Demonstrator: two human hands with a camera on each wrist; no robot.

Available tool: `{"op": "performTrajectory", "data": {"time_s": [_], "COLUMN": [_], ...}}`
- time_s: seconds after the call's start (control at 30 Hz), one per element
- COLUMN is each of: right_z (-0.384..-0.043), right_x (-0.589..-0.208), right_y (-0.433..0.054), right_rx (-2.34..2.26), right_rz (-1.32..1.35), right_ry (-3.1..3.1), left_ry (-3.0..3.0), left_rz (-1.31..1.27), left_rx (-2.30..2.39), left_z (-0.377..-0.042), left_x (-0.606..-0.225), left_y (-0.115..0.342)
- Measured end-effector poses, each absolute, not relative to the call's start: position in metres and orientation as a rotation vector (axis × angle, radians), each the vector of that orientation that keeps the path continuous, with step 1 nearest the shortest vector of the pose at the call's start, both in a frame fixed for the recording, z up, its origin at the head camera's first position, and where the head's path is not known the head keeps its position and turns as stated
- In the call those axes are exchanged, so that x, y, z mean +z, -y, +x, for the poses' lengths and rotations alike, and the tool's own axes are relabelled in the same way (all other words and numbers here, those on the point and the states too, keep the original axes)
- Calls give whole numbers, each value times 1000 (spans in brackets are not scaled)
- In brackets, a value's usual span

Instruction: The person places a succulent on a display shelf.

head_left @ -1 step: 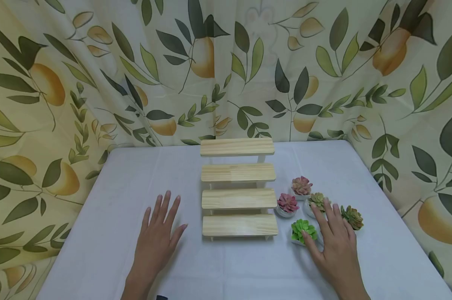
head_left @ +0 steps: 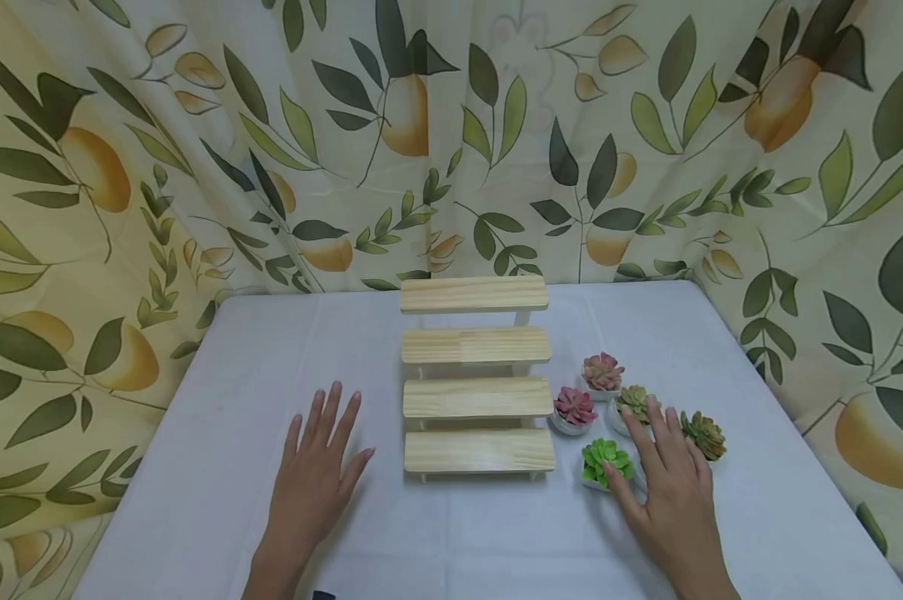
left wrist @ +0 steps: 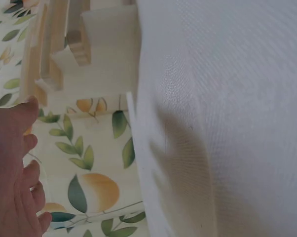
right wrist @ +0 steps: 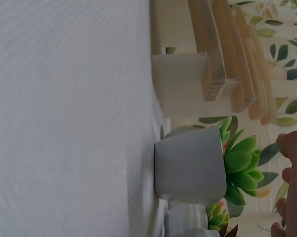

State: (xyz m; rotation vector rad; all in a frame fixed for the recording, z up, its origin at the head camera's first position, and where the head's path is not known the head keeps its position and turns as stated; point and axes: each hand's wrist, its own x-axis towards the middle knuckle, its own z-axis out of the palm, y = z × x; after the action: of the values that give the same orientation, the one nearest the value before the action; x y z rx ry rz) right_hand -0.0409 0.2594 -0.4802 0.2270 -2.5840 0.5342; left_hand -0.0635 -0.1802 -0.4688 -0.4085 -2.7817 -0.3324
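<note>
Nothing shifts: both hands hang idle, every succulent on the tablecloth

Head view: this picture matches the one just before it; neither the hands nor the things have moved. The four-tier wooden stand (head_left: pixel 479 398) is on the white tablecloth (head_left: pixel 496 542). To its right are the potted succulents: dusty-pink (head_left: pixel 603 370), magenta (head_left: pixel 575 405), pale-green (head_left: pixel 633 397), bright-green (head_left: pixel 600 455) and brownish-green (head_left: pixel 706 435). The left hand (head_left: pixel 311 487) is left of the stand, fingers straight and spread, holding nothing. The right hand (head_left: pixel 671 492) is over the pots, fingers extended, thumb well apart from them. I judge the work to be paused, with no plant taken up.

Left wrist view: the left hand is apart from the cloth, fingers loosely bent, its shadow (left wrist: pixel 180 163) falling on the fabric. The stand's side shows beyond.

Right wrist view: the bright-green succulent's pale square pot (right wrist: pixel 190 167) sits upright on the cloth. The right hand's visible fingertips are apart from its leaves. More pots are partly hidden behind it; whether a finger touches one, I cannot tell.
</note>
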Motion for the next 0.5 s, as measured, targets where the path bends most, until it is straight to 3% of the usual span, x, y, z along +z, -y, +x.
{"op": "performTrajectory", "data": {"time_s": [0.5], "right_z": [-39], "right_x": [-480], "right_y": [-263], "right_rx": [533], "right_rz": [134], "right_ry": [2611], "left_ry": [2825], "left_rz": [-431], "left_rx": [-541], "left_z": [-63], "left_x": [-474], "left_y": [179]}}
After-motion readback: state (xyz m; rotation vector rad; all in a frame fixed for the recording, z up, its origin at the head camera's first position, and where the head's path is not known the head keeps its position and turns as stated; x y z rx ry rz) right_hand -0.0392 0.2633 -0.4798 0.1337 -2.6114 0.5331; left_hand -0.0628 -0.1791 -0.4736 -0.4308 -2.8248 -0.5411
